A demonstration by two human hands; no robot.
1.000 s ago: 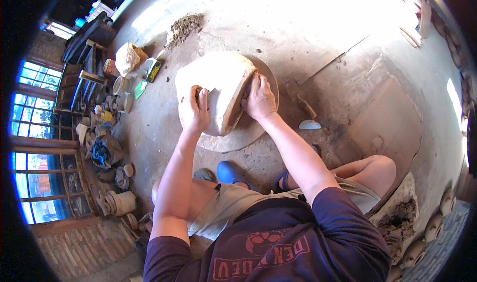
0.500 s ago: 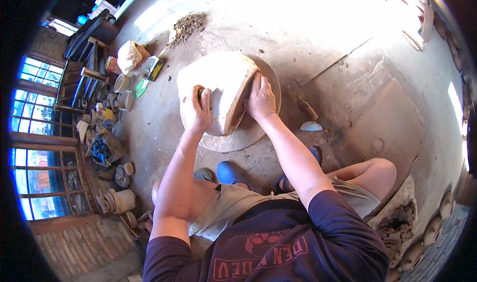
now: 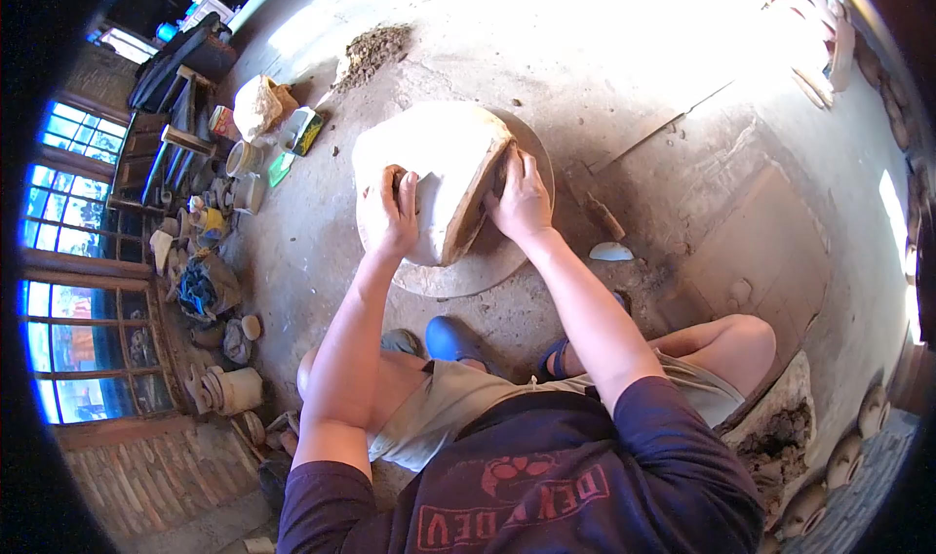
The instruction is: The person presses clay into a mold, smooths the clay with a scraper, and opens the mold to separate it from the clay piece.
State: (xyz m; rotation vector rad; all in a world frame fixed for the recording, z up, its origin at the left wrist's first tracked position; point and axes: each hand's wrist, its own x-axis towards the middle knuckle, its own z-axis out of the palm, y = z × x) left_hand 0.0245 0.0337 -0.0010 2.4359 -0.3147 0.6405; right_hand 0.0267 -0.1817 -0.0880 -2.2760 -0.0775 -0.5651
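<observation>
A big pale mould-like block [image 3: 436, 159] with a brown clay-coloured side stands tilted on a round wheel disc [image 3: 458, 276] on the floor. My left hand [image 3: 390, 213] grips its pale near-left face, fingers curled against it. On the block's brown right edge lies my right hand [image 3: 522, 201], fingers spread over the rim. Both arms reach forward from above my knees and blue shoes [image 3: 450, 339].
A white shard [image 3: 610, 253] lies right of the disc. A heap of clay [image 3: 370, 47] and a sack [image 3: 258, 105] sit at the back left, with pots, jars and rags [image 3: 210, 291] along the windows. Clay bowls [image 3: 848, 452] line the right edge.
My right hand has slid a little up and right along the block's brown edge. The block and left hand have barely shifted.
</observation>
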